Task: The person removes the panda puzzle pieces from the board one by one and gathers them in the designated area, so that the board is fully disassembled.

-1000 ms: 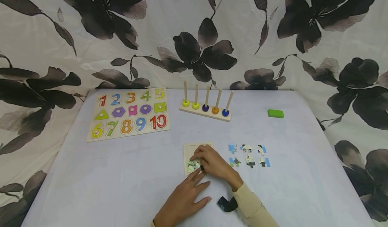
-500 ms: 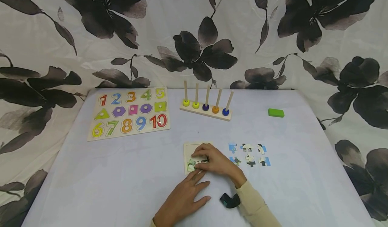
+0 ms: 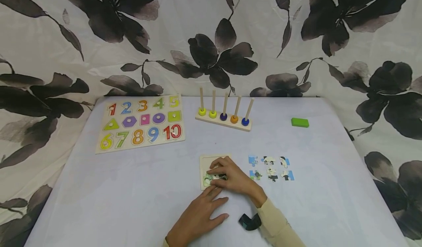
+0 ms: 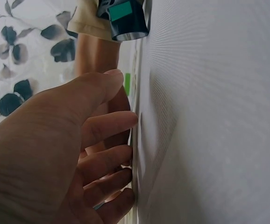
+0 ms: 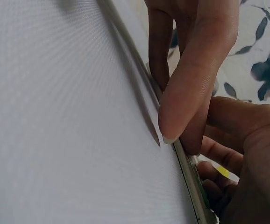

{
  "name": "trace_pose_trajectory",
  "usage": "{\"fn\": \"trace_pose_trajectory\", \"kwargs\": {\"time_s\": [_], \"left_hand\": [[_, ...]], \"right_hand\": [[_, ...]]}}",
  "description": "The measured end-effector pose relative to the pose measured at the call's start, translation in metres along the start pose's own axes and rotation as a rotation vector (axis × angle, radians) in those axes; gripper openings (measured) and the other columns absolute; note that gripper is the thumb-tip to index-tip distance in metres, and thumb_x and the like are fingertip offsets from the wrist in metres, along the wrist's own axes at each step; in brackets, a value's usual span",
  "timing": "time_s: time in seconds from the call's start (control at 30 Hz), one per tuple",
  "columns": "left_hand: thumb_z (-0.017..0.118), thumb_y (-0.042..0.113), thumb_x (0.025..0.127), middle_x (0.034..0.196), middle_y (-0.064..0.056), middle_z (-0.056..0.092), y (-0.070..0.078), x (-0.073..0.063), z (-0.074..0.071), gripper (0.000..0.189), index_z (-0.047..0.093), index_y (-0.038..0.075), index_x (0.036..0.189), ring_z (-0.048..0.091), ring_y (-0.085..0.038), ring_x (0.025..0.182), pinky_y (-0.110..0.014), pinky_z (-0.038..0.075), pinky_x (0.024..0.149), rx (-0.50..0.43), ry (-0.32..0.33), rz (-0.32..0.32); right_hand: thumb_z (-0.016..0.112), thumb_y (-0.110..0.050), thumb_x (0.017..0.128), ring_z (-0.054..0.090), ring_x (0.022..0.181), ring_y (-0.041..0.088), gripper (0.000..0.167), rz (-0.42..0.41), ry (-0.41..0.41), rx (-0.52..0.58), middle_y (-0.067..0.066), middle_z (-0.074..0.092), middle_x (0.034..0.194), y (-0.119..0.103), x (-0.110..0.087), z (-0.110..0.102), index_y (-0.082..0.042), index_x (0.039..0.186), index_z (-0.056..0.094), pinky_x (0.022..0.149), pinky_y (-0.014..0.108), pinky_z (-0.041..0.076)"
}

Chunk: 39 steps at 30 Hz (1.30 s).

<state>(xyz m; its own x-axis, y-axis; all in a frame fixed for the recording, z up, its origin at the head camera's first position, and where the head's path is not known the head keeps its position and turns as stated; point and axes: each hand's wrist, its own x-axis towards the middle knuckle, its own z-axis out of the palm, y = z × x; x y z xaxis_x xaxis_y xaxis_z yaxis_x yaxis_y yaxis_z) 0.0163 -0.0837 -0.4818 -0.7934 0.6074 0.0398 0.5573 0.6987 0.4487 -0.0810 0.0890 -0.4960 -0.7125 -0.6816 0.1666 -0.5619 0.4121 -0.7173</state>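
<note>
A small wooden puzzle tray (image 3: 202, 164) lies mid-table in the head view, with green-and-white jigsaw pieces (image 3: 207, 179) along its lower part. My right hand (image 3: 236, 178) reaches over the tray with fingers and thumb bent, gripping a dark-and-white puzzle piece (image 3: 221, 176) against it. That piece is partly covered by the fingers. Straight, spread fingers of my left hand (image 3: 200, 214) touch the tray's near edge, close to the right thumb. To the right lie loose panda puzzle pieces (image 3: 271, 173) in two rows.
A number-and-shape board (image 3: 140, 124) lies at back left. Beside it stands a peg stacker (image 3: 224, 119) with coloured rings. At back right is a green block (image 3: 300, 122). A black wrist camera (image 3: 250, 222) sits by the right sleeve (image 3: 280, 223).
My right fingers and thumb have shifted over the tray, and the dark-and-white piece has gone from upright at the fingertips to lying lower among the pieces. The left hand stays put.
</note>
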Motion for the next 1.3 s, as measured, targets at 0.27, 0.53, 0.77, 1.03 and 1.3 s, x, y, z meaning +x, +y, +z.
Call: {"fn": "trace_pose_trajectory", "kwargs": {"time_s": [0.27, 0.53, 0.77, 1.03, 1.3], "left_hand": [[0.058, 0.049, 0.092, 0.144, -0.006, 0.048, -0.0019, -0.0003, -0.0003, 0.045, 0.066, 0.017, 0.122, 0.040, -0.028, 0.136, -0.043, 0.040, 0.106, -0.007, -0.010, 0.010], [0.058, 0.049, 0.092, 0.146, -0.005, 0.047, -0.0005, 0.0005, -0.0025, 0.045, 0.066, 0.018, 0.123, 0.039, -0.027, 0.137, -0.042, 0.039, 0.107, -0.016, -0.040, -0.018], [0.057, 0.051, 0.091, 0.148, -0.003, 0.043, -0.0002, 0.0013, -0.0029, 0.047, 0.065, 0.019, 0.125, 0.037, -0.025, 0.138, -0.042, 0.039, 0.107, -0.035, -0.081, -0.054], [0.059, 0.050, 0.091, 0.146, -0.004, 0.046, -0.0003, 0.0008, -0.0020, 0.046, 0.066, 0.019, 0.123, 0.038, -0.027, 0.137, -0.042, 0.041, 0.105, -0.027, -0.049, -0.033], [0.060, 0.050, 0.090, 0.146, -0.005, 0.046, -0.0008, 0.0000, -0.0009, 0.045, 0.067, 0.018, 0.122, 0.039, -0.026, 0.137, -0.041, 0.042, 0.105, -0.025, -0.023, -0.012]], "right_hand": [[0.072, -0.019, 0.086, 0.044, 0.105, 0.012, 0.028, 0.036, -0.014, 0.024, -0.002, 0.059, 0.116, -0.0034, 0.0004, -0.0013, -0.011, 0.113, 0.071, 0.088, 0.032, 0.043], [0.070, -0.020, 0.088, 0.045, 0.109, 0.012, 0.025, 0.075, -0.006, 0.093, -0.005, 0.058, 0.116, -0.0034, 0.0010, -0.0017, -0.013, 0.112, 0.071, 0.092, 0.035, 0.042], [0.069, -0.017, 0.089, 0.052, 0.104, 0.011, 0.022, 0.075, 0.008, 0.140, -0.007, 0.066, 0.111, -0.0010, 0.0014, -0.0019, -0.016, 0.111, 0.071, 0.089, 0.032, 0.044], [0.071, -0.012, 0.087, 0.055, 0.094, 0.008, 0.024, 0.057, 0.011, 0.159, -0.007, 0.071, 0.105, -0.0003, 0.0011, -0.0021, -0.014, 0.110, 0.073, 0.081, 0.027, 0.045], [0.071, -0.012, 0.086, 0.053, 0.089, 0.007, 0.023, 0.058, 0.045, 0.125, -0.008, 0.071, 0.098, 0.0012, 0.0016, 0.0017, -0.015, 0.109, 0.074, 0.078, 0.025, 0.044]]}}
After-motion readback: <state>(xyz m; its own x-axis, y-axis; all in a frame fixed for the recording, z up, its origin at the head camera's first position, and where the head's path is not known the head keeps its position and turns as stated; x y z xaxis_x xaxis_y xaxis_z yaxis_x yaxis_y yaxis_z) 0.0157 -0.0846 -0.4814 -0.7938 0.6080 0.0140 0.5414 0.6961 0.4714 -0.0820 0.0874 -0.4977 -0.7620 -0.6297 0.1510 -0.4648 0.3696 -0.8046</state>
